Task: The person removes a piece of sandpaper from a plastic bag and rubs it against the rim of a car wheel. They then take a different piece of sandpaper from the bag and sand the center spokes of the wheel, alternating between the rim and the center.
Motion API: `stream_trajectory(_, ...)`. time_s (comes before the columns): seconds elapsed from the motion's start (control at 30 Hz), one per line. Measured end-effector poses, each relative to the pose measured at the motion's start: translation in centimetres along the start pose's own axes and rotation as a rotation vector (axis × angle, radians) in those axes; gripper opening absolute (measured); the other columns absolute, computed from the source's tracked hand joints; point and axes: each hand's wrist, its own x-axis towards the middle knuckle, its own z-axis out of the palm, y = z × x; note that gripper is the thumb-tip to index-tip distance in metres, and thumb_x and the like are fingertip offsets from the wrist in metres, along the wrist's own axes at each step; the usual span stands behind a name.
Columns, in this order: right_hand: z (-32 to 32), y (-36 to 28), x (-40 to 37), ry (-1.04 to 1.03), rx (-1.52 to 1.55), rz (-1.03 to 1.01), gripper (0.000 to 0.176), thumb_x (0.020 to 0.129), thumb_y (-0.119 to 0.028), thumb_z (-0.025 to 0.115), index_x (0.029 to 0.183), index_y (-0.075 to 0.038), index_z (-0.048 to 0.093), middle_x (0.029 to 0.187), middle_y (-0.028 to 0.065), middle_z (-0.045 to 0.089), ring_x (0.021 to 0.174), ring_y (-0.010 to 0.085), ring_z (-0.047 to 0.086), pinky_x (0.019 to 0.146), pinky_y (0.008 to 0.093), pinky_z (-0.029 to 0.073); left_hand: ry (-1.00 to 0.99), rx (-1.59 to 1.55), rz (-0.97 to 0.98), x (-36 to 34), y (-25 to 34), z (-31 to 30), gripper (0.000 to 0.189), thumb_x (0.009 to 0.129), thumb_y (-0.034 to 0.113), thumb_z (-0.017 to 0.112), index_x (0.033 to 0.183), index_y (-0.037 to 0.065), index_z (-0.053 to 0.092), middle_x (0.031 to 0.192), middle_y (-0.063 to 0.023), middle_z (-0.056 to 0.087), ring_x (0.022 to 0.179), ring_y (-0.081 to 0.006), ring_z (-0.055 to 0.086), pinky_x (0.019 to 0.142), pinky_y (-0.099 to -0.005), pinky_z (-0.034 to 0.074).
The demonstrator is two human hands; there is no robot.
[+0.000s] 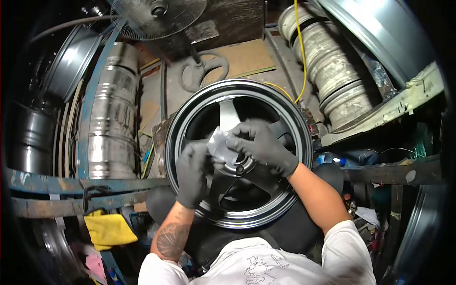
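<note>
Hands [192, 171] [262, 145] handle small sheet [220, 144] above wheel [228, 114]

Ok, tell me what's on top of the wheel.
Above the wheel, the right hand holds a silvery sheet, with the left hand close beside it. They hide part of its middle; whether the sheet touches the wheel, I can't tell.
</note>
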Motion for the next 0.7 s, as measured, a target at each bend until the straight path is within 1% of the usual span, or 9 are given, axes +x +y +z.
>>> stream_trajectory(0.1,-1.8,-2.5,0.7,0.225,-0.153,-0.003,0.020,0.099,-0.021,0.073,0.105,-0.002,0.073,0.081,-0.0064,0.064,0.072,-0.0003,0.054,0.063,0.0210,0.046,-0.203,0.007,0.056,5.7,1.4,1.9,0.039,0.108,0.023,0.057,0.139,0.000,0.053,0.094,-0.0049,0.065,0.083,-0.0112,0.063,0.080,-0.0236,0.054)
stream_trajectory(0.2,-1.9,-2.4,1.0,0.202,-0.079,-0.001,0.024,0.100,-0.026,0.072,0.103,-0.002,0.072,0.079,-0.0056,0.064,0.068,-0.0008,0.054,0.058,0.0198,0.044,-0.309,0.330,0.219,7.7,1.1,1.5,0.051,0.109,0.023,0.055,0.153,0.000,0.040,0.096,-0.0043,0.064,0.085,-0.0106,0.062,0.081,-0.0238,0.053)
stream_trajectory(0.23,-1.8,-2.3,1.2,0.187,-0.068,0.014,0.025,0.100,-0.027,0.072,0.103,-0.002,0.072,0.079,-0.0053,0.064,0.067,-0.0006,0.054,0.058,0.0197,0.044,-0.221,0.301,0.267,9.1,0.1,0.6,0.046,0.109,0.021,0.054,0.148,-0.001,0.044,0.088,-0.0039,0.064,0.078,-0.0119,0.065,0.074,-0.0247,0.055)
stream_trajectory(0.33,-2.1,-0.3,2.1,0.166,-0.121,-0.023,0.026,0.101,-0.028,0.072,0.102,-0.002,0.071,0.082,-0.0044,0.065,0.068,0.0000,0.056,0.058,0.0197,0.046,-0.063,-0.220,0.109,10.7,-1.7,-1.3,0.050,0.108,0.020,0.054,0.150,-0.002,0.041,0.094,-0.0054,0.068,0.083,-0.0108,0.064,0.081,-0.0258,0.055)
stream_trajectory(0.43,-2.0,-0.3,2.5,0.169,-0.234,0.045,0.024,0.099,-0.024,0.072,0.104,0.000,0.072,0.087,0.0005,0.070,0.080,0.0042,0.059,0.074,0.0265,0.051,-0.213,-0.231,-0.110,9.2,-1.8,-1.1,0.048,0.108,0.020,0.057,0.148,-0.001,0.043,0.095,-0.0014,0.064,0.079,-0.0075,0.057,0.073,-0.0210,0.048)
stream_trajectory(0.47,-1.9,-0.5,2.6,0.141,-0.200,0.106,0.025,0.100,-0.025,0.071,0.103,0.000,0.072,0.085,-0.0005,0.067,0.077,0.0034,0.055,0.069,0.0252,0.048,-0.301,0.127,-0.042,9.1,-1.9,-2.3,0.054,0.106,0.025,0.061,0.149,-0.003,0.044,0.099,-0.0016,0.069,0.089,-0.0064,0.061,0.085,-0.0231,0.051)
stream_trajectory(0.5,-1.6,-0.5,2.8,0.143,-0.161,0.105,0.025,0.100,-0.026,0.071,0.103,-0.001,0.072,0.085,-0.0009,0.065,0.076,0.0032,0.054,0.068,0.0248,0.047,-0.295,0.103,0.040,9.2,-2.3,-2.3,0.052,0.105,0.024,0.064,0.146,-0.002,0.047,0.099,0.0007,0.068,0.089,-0.0040,0.059,0.085,-0.0213,0.048)
stream_trajectory(0.6,-1.1,-0.2,2.7,0.157,-0.126,0.111,0.026,0.100,-0.026,0.072,0.106,-0.001,0.071,0.083,-0.0021,0.061,0.074,0.0034,0.053,0.065,0.0236,0.046,-0.159,-0.037,-0.075,9.2,-0.5,-1.6,0.046,0.106,0.024,0.060,0.143,-0.002,0.051,0.100,-0.0016,0.070,0.089,-0.0050,0.061,0.083,-0.0216,0.050)
stream_trajectory(0.7,-1.1,0.2,2.4,0.200,-0.226,0.154,0.027,0.100,-0.026,0.072,0.109,-0.001,0.071,0.086,-0.0018,0.061,0.076,0.0042,0.054,0.067,0.0243,0.046,-0.206,-0.216,-0.083,9.0,0.0,-1.6,0.045,0.106,0.024,0.058,0.143,-0.001,0.050,0.100,-0.0040,0.071,0.091,-0.0066,0.063,0.084,-0.0220,0.051)
